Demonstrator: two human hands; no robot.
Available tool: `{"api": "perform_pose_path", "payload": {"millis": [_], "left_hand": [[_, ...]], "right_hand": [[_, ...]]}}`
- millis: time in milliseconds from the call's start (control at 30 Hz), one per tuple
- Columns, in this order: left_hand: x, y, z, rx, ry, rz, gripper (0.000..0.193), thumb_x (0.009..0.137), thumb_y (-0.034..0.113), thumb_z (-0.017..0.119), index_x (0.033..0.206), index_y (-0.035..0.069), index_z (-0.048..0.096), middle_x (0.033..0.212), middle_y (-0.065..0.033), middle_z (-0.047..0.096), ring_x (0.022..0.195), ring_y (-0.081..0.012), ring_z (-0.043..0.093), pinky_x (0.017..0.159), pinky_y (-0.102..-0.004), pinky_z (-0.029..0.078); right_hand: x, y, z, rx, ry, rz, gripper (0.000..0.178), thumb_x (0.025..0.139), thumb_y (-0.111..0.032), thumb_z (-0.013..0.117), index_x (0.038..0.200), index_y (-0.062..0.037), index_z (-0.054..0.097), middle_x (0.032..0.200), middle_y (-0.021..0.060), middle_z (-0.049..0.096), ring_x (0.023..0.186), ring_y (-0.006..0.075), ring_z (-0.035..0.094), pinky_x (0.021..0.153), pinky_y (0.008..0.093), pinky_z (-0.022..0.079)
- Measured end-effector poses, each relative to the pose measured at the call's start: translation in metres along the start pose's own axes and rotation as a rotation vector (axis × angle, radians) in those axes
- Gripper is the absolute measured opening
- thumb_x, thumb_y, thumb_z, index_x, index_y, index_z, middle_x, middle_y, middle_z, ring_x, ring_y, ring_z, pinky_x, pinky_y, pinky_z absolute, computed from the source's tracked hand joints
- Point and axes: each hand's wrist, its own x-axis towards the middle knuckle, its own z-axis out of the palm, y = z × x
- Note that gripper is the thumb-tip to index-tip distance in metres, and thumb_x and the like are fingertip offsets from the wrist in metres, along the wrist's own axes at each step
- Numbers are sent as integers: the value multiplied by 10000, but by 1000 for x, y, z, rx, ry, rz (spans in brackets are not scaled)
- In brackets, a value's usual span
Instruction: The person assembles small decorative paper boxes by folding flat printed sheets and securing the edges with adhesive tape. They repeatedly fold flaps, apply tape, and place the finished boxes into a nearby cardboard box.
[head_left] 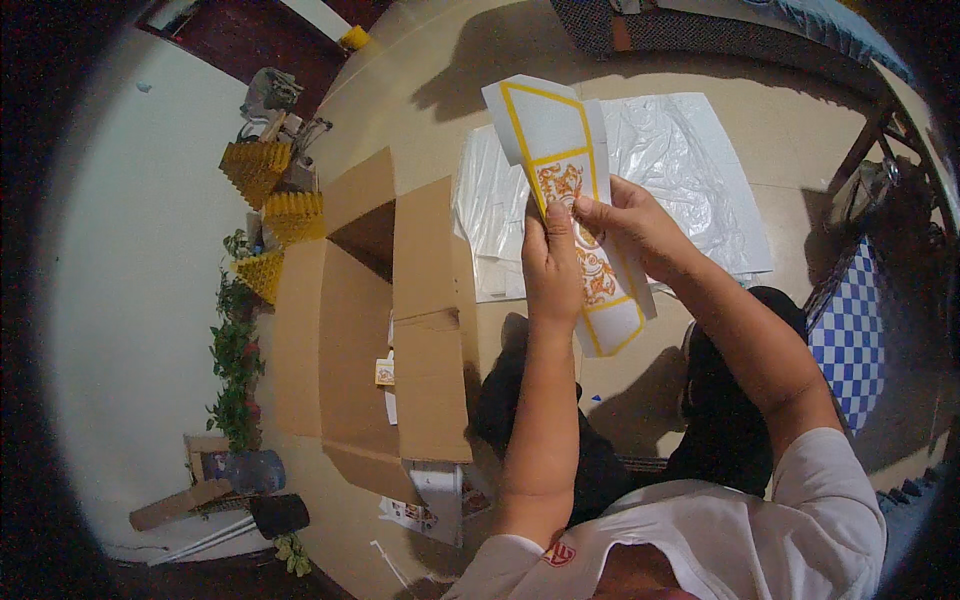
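Note:
Both hands grip a long, white, flat card box blank (558, 122) with yellow borders and an orange scroll pattern along its middle. It is held tilted above the floor. My left hand (553, 265) closes on its left edge, the thumb lying on the printed face. My right hand (640, 225) pinches it from the right, with the thumb pressed near the pattern and the other fingers partly hidden behind the card. Below and beyond lies a stack of white sheets (725, 190) covered with clear plastic film.
An open cardboard carton (430, 370) stands to the left, with small printed card pieces (385, 373) inside. Yellow racks (295, 218) and a trailing plant (232, 340) line the wall. At the right is a blue-and-white checked panel (850, 340). My legs flank the floor below my hands.

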Motion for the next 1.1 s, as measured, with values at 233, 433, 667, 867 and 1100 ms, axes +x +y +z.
{"api": "perform_pose_path", "payload": {"millis": [233, 433, 667, 867, 1100], "left_hand": [[-3, 1, -1, 20, 40, -31, 433, 1027, 349, 388, 1225, -16, 509, 1168, -128, 577, 1049, -179, 556, 910, -320, 443], [-1, 3, -9, 111, 149, -28, 414, 1021, 323, 420, 1210, -35, 504, 1090, -111, 615, 936, -171, 604, 844, -316, 481], [4, -3, -15, -387, 96, -117, 365, 1017, 287, 448, 1232, -2, 504, 1105, -84, 600, 989, -160, 596, 824, -301, 500], [-4, -11, 8, -210, -33, -109, 284, 1005, 173, 458, 1223, -3, 499, 1148, -86, 583, 1034, -138, 544, 904, -292, 430], [2, -1, -7, -249, -35, -84, 313, 1010, 181, 449, 1251, -13, 499, 1151, -97, 596, 1036, -145, 560, 891, -289, 452]], "right_hand": [[-1, -1, -4, -206, 43, 15, 378, 877, -230, 688, 1151, -1, 565, 998, 86, 654, 846, 150, 630, 768, 300, 515], [-8, 3, 10, -219, -10, 69, 395, 888, -263, 677, 1154, 10, 575, 992, 70, 653, 871, 122, 611, 792, 285, 497], [2, 18, 1, -565, 205, -159, 346, 899, -347, 647, 903, -9, 572, 784, 49, 595, 707, 80, 536, 614, 279, 465], [8, 14, -3, -300, 349, -157, 334, 918, -330, 622, 809, -31, 520, 728, 43, 569, 667, 70, 500, 550, 254, 428], [6, 14, -11, -547, 350, -291, 302, 950, -291, 571, 893, 3, 612, 728, 50, 592, 688, 91, 507, 613, 285, 440]]}}
